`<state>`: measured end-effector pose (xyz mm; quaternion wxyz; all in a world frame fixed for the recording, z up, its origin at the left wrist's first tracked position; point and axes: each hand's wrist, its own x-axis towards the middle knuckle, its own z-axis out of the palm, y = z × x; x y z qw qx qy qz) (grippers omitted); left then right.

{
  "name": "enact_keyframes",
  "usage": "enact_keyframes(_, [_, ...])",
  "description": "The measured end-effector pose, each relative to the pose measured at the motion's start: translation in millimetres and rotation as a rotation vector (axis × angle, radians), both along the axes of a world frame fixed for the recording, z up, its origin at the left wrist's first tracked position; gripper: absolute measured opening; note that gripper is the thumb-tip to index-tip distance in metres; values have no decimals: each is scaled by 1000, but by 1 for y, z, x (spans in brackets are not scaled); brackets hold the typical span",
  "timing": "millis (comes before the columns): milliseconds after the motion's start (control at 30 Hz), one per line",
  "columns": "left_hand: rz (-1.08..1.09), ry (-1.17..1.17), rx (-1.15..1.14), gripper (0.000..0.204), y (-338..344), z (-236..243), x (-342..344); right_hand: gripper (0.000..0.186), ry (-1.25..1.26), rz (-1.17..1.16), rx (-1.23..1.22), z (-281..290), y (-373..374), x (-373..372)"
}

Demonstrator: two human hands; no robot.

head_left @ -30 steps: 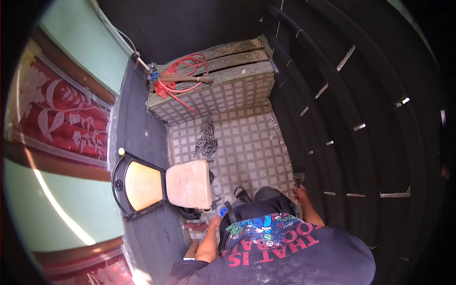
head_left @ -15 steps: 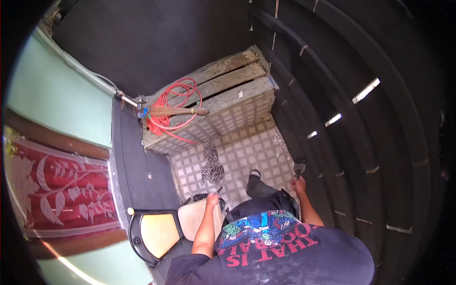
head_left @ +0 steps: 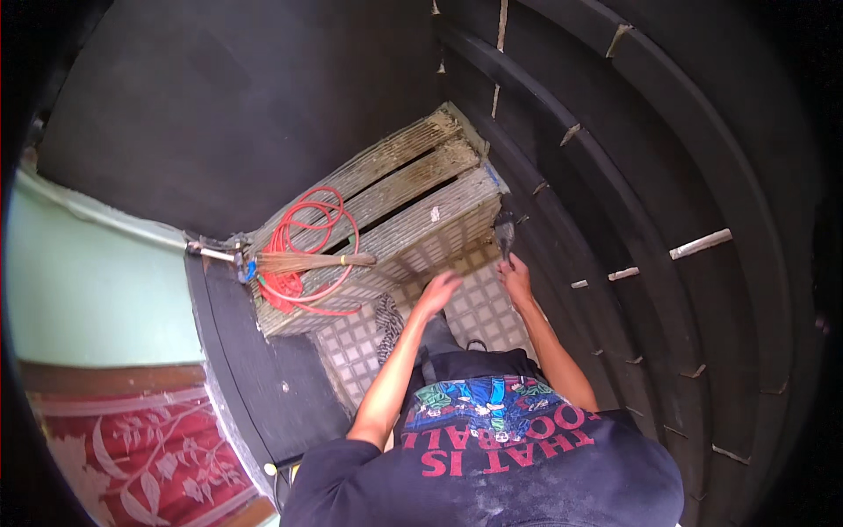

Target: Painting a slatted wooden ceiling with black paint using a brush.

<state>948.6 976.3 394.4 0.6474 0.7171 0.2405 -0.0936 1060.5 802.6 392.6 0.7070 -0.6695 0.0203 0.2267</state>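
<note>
A paintbrush (head_left: 504,230) with dark bristles is in my right hand (head_left: 515,281), its fingers closed round the handle. Its bristle end points away from me, beside the dark slatted wall (head_left: 562,255) and near the right end of the wooden slatted bench (head_left: 421,206). My left hand (head_left: 438,292) hovers above the tiled floor in front of the bench, apart from the brush. Its fingers are loosely bent and somewhat blurred, and nothing shows in them.
On the bench's left part lie a coiled red hose (head_left: 307,220) and a stick broom (head_left: 307,262). A black-and-white patterned cloth (head_left: 386,325) is on the tiled floor (head_left: 479,299). To the left are a green wall (head_left: 97,272) and a red leaf-patterned curtain (head_left: 140,448).
I have moved forward toward the bench. My right hand has carried the paintbrush forward to the bench's right end. My left hand has left the chair's side and come forward. The chair is mostly out of view.
</note>
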Motion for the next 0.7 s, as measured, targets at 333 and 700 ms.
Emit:
enact_keyframes(333, [3,-173,85,34,6,42,187,28,-350,-233,-341,50,99,67])
enact_keyframes(700, [187,-196,-187,27,51,53,314,49,-280,-162,-307,33,68,109])
